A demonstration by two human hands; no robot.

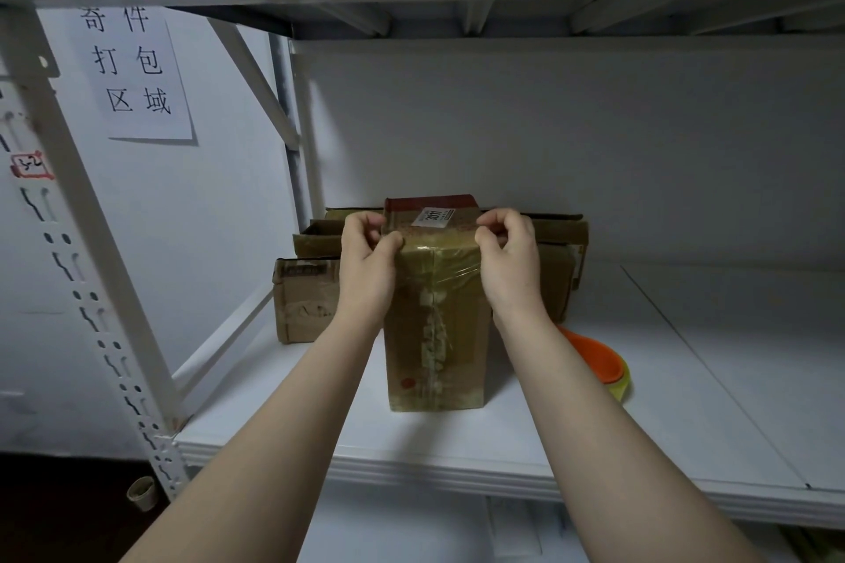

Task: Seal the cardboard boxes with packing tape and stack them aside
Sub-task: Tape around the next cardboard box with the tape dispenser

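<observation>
You are mid-seal: your left hand [366,256] and right hand [507,256] curl their fingers and pinch the clear tape [439,263] at the top edge of the 1 upright box [434,334] on the white shelf [686,425]. Next, likely, smooth that strip flat. The box looks brown and scuffed, front seam taped; other boxes [306,302] lie behind.
</observation>
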